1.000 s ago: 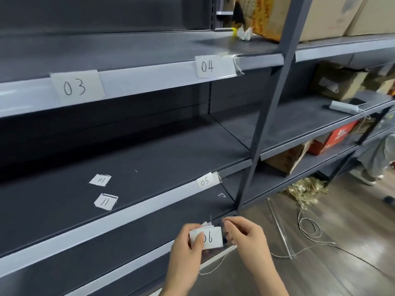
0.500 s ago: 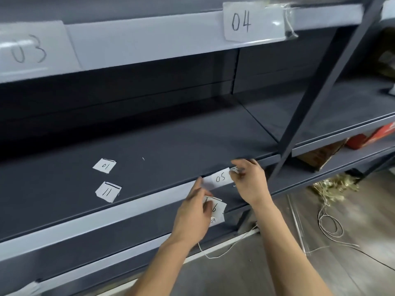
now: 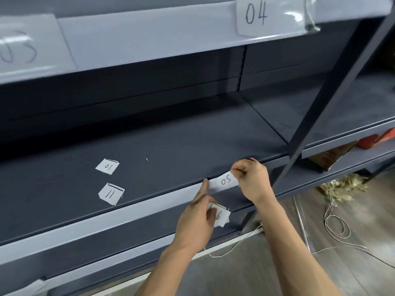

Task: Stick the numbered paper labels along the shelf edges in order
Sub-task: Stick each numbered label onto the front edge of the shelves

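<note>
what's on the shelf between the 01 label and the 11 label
Nothing: in the head view, bare dark shelf separates the 01 label from the 11 label.

Labels 04 [image 3: 256, 14], 05 [image 3: 226, 180], 01 [image 3: 107, 166], 11 [image 3: 110, 193]

The right hand [image 3: 250, 180] pinches the right end of label 05 [image 3: 224, 180] on the middle shelf edge [image 3: 132, 212]; the left hand [image 3: 196, 223] points a finger at its left end while gripping a small stack of labels [image 3: 221, 216]; labels 01 [image 3: 107, 166] and 11 [image 3: 111, 193] lie on the shelf to the left; label 04 [image 3: 256, 14] and a blurred 03 [image 3: 23, 45] sit on the upper shelf edge.
</note>
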